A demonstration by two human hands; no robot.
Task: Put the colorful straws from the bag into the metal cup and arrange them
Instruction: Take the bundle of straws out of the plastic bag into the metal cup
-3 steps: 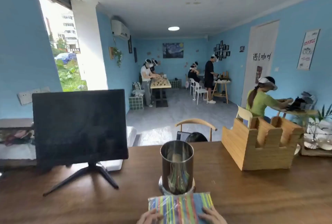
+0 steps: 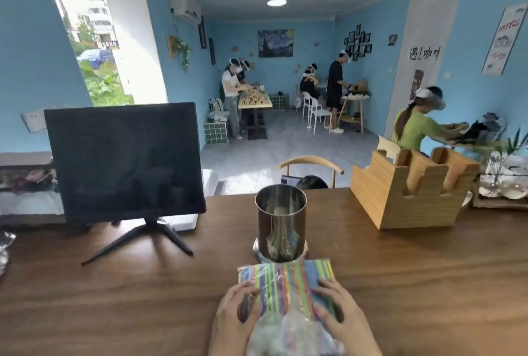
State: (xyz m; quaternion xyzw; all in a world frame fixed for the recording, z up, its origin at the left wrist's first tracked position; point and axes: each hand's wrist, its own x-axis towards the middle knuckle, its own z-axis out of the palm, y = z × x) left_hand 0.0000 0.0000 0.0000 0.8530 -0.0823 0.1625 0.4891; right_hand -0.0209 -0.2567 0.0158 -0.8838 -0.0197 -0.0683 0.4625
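The bag of straws (image 2: 285, 284) lies flat on the wooden table (image 2: 414, 284) at the near edge, its far end touching the base of the metal cup (image 2: 281, 222). The straws inside run near to far in green, yellow, blue and orange stripes, and the clear plastic bunches up at the near end. The left hand (image 2: 234, 318) grips the bag's left side with curled fingers; the right hand (image 2: 340, 315) rests on the right side with fingers spread fairly straight, pressing it down. The cup stands upright just beyond the bag, open and shiny. To the left, well apart, a dark screen (image 2: 124, 158) stands on a tripod foot. To the far right sits a wooden holder (image 2: 411, 192), with a glass bowl with a plant (image 2: 503, 181) beside it. A chair back (image 2: 311, 164) shows behind the table
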